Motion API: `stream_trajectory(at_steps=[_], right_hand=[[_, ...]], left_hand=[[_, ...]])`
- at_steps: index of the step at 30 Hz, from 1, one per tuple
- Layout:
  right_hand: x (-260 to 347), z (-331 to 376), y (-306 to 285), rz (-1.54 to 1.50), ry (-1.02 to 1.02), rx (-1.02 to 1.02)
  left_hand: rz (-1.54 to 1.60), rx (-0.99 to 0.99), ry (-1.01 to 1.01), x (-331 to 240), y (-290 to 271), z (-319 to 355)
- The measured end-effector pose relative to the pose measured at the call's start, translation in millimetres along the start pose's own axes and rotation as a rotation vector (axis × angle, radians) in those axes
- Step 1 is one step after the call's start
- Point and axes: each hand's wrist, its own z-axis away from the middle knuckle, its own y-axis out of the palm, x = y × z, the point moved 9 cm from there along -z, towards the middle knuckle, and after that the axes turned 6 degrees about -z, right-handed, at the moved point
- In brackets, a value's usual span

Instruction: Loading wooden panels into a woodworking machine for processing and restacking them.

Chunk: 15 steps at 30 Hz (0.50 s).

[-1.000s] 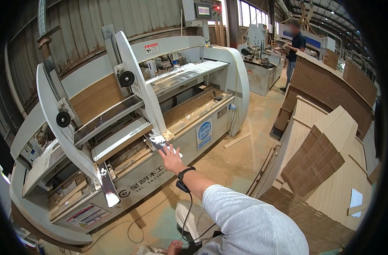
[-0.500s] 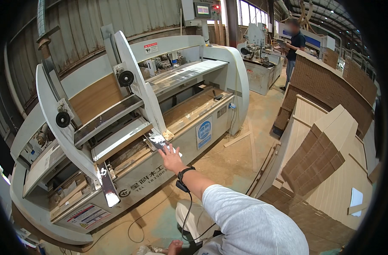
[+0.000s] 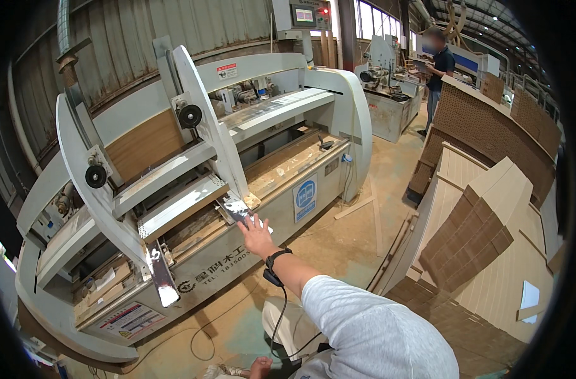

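Note:
My right hand (image 3: 257,239) reaches out with fingers spread over the near end of a dark metal bar (image 3: 236,207) with worn white patches. Its fingertips look to be touching that bar. A similar dark bar (image 3: 161,278) juts from the machine farther left. Between the two bars lies a long board with a brown front edge (image 3: 187,215), on a large grey woodworking machine (image 3: 269,215). A black band with a cable circles my right wrist. Low at the picture's bottom edge, my left hand (image 3: 261,367) shows only in part, its fingers not clear.
Two upright curved arms with black knobs (image 3: 190,116) rise from the machine. A control panel (image 3: 305,14) hangs behind. On the right stand stacks of brown slatted boards (image 3: 468,243). A co-worker (image 3: 438,69) stands farther back. A cable (image 3: 202,344) crosses the floor.
The long grey beams across the machine have shifted downward, showing more of their pale front faces. My right hand stays on the bar. The view has moved slightly.

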Motion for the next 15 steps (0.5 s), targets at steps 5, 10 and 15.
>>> stream_trajectory(at_steps=[5, 10, 15], right_hand=[[23.5, -7.8, 0.1, -0.032, -0.052, -0.065], [10.4, -3.6, 6.2, -0.057, -0.069, -0.062], [-11.2, -7.9, 11.3, 0.072, -0.010, -0.029]], left_hand=[[-0.750, 0.013, 0.364, 44.4, -30.5, -113.5], [-1.060, -0.027, 0.715, 27.5, -4.4, -101.7], [-0.882, -0.120, 0.404, -20.9, 6.1, -47.5]])
